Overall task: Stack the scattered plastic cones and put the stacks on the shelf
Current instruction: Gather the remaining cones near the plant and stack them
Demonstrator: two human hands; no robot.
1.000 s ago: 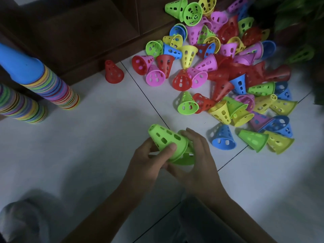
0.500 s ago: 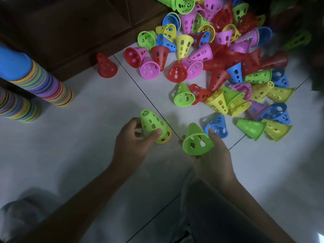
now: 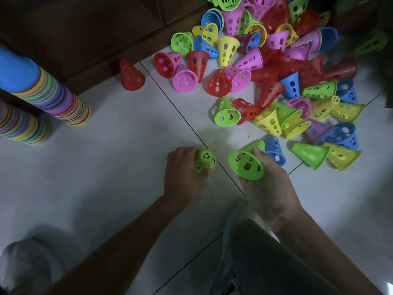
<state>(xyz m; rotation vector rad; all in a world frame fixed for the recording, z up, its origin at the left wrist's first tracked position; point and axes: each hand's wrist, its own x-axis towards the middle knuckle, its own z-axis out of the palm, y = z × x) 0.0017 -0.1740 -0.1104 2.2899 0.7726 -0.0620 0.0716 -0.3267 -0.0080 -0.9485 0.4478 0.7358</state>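
Head view shows us crouched over a pale tiled floor point(image 3: 85, 188), each hand busy with one green cone. Our left hand point(image 3: 182, 173) wraps its curled fingers round a small green cone point(image 3: 204, 161) whose narrow, spoked tip points up toward the camera, its wide mouth down near the tiles; we judge it is held upright so that it can serve as the base of a new stack. Our right hand point(image 3: 268, 188) grips a second green cone point(image 3: 246, 161) by its rim, the thumb over the upper edge, the other fingers hidden underneath, so we cannot tell how they lie. Its open mouth is tilted toward the left hand's cone, apparently ready to drop over that tip. The two cones are near each other but apart.

The loose pile of cones point(image 3: 276, 71) spreads toward the floor's far right corner, red, pink, yellow, blue and green, lying every way. A blue cone point(image 3: 275, 152) lies just beside the right hand. At the floor's left edge stand two tall finished stacks point(image 3: 53, 94), against dark wooden furniture point(image 3: 85, 28); whether that is the shelf we cannot tell. Most cones remain unstacked.
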